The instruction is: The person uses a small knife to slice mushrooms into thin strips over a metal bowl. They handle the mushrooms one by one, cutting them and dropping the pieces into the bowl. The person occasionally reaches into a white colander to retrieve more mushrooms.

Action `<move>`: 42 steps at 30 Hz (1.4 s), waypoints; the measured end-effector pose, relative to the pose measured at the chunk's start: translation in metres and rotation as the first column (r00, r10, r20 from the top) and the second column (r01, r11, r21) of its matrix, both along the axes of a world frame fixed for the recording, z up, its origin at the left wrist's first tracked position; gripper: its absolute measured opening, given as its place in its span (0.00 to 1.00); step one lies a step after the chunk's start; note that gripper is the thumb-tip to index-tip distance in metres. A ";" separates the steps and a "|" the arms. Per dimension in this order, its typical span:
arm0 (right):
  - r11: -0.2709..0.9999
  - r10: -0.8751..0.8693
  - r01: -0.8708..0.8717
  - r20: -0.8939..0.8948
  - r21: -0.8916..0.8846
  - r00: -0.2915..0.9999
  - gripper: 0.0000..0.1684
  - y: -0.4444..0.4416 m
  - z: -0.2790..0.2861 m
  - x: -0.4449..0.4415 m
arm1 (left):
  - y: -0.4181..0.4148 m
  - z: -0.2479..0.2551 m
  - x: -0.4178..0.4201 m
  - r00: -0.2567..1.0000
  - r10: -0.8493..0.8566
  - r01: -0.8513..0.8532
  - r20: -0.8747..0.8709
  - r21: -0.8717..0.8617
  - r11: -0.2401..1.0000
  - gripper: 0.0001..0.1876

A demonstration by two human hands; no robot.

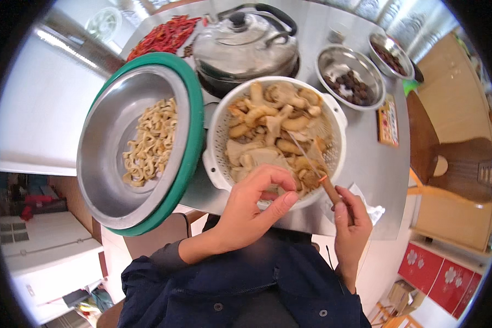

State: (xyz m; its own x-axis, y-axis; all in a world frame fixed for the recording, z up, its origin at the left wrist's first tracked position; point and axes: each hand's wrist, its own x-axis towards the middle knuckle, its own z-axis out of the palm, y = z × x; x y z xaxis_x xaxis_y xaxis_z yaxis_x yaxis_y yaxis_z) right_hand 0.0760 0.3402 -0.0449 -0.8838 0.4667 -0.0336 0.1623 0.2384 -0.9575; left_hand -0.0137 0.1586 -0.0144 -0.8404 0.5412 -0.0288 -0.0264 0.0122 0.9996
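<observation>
A white plastic colander (215, 123) full of oyster mushrooms (266, 151) stands before me at the table's near edge. My right hand (352, 221) grips the brown handle of a knife (329, 188), whose thin blade slants up and left over the mushrooms. Above the colander's near rim, my left hand (256, 209) is half curled, thumb and fingertips apart, with nothing visible between them. Left of the colander, a steel basin (102, 143) holds pale curled mushroom pieces (153, 141). A green plastic basin (194, 135) sits beneath that one, and both jut past the table edge.
Behind the colander stands a steel kettle (246, 49); dried red chilies (164, 37) lie at its left. Two steel bowls, one nearer (324, 67) and one farther (410, 67), hold dark dried pieces. A small printed box (388, 123) and a crumpled white bag (371, 209) lie on the metal table (361, 160).
</observation>
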 end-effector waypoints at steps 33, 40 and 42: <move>0.354 -0.530 -0.057 0.251 0.933 0.810 0.46 0.252 -0.109 -0.155 | -0.010 -0.057 -0.033 0.593 0.285 -0.555 -0.753 -0.126 0.822 0.18; 0.418 -0.535 -0.121 0.352 0.900 0.768 0.54 0.247 -0.115 -0.200 | -0.013 -0.059 -0.032 0.549 0.272 -0.593 -0.791 -0.139 0.793 0.20; 0.396 -0.538 -0.177 0.384 0.901 0.751 0.52 0.250 -0.108 -0.199 | -0.012 -0.061 -0.034 0.552 0.276 -0.577 -0.787 -0.121 0.808 0.20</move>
State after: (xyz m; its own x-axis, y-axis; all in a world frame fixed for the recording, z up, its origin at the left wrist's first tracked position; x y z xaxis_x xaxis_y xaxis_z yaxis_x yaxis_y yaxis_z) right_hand -0.1228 0.5897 -0.1528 -0.7248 0.6848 0.0748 0.6889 0.7200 0.0841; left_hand -0.0474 0.1467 -0.0750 -0.7933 0.1902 0.5784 0.5805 0.5230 0.6241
